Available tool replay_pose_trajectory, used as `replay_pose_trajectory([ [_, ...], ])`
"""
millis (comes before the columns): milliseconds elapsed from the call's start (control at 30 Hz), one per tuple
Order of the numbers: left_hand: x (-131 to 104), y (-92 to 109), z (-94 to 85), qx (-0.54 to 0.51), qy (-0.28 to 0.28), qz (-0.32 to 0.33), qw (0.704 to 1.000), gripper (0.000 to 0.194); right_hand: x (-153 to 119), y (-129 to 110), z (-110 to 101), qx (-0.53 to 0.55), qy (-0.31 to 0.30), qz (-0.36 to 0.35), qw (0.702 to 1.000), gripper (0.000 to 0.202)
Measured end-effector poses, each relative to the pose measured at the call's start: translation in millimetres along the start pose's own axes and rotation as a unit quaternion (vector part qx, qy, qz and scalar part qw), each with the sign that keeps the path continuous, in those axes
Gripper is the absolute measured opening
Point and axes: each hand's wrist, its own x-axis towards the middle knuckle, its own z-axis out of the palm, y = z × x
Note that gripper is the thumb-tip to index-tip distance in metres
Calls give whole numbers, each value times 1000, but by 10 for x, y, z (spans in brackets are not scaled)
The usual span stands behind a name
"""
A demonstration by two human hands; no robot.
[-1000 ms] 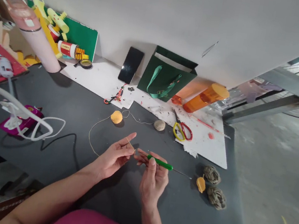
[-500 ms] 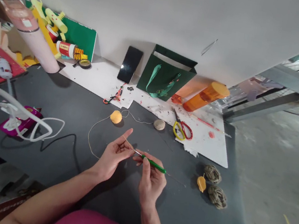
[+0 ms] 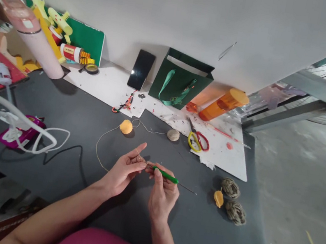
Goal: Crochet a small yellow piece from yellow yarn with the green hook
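Note:
My left hand [image 3: 121,172] pinches thin yarn between thumb and fingers, its forefinger raised with the strand over it. My right hand [image 3: 163,195] is closed round the green handle of a crochet hook [image 3: 166,175], held like a pen. The hook's metal tip meets the yarn at my left fingertips; the stitches there are too small to make out. A thin tail [image 3: 187,189] sticks out past the handle's rear end. From my left hand the yarn [image 3: 96,150] loops across the table towards a small yellow ball [image 3: 126,126] and a beige ball [image 3: 173,135].
Scissors [image 3: 197,138] with yellow and red handles lie on a white board [image 3: 232,158]. Two grey-brown yarn bundles [image 3: 230,188] and a yellow piece [image 3: 218,198] sit at the right. Behind stand a phone [image 3: 141,69], green bag [image 3: 180,81] and orange bottle [image 3: 223,105]. White cables [image 3: 53,141] cross the left.
The crochet hook and my right hand have shifted slightly left, bringing the handle closer to my left fingertips. My left hand keeps its pinch on the yarn.

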Motion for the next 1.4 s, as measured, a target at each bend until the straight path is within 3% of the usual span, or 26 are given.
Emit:
replay_pose_trajectory([
  [267, 5, 9, -16, -13, -10, -21, 1000, 59, 32, -105, -18, -34, 8, -56, 998, 19],
  [767, 11, 8, -18, 6, -19, -14, 1000, 65, 65, -65, -56, 25, -35, 1, 999, 17],
  [833, 1, 6, -1, 24, -11, 1, 1000, 68, 59, -72, -61, -25, -44, -31, 998, 16],
  [967, -30, -5, 54, 63, 29, 76, 995, 77, 23, -82, -47, -149, -65, -179, 970, 14],
  [1067, -45, -16, 77, 55, 47, 95, 993, 79, -12, -65, -4, -151, -55, -233, 959, 21],
  [1133, -42, -21, 70, 38, 40, 71, 996, 77, -27, -44, 27, -110, -39, -189, 975, 17],
  [1267, -13, -22, 23, -6, 12, 11, 1000, 71, -20, 2, 62, 11, 8, -18, 1000, 10],
  [1400, 3, -10, -4, -31, -2, -11, 999, 65, 2, 22, 53, 54, 20, 28, 998, 18],
])
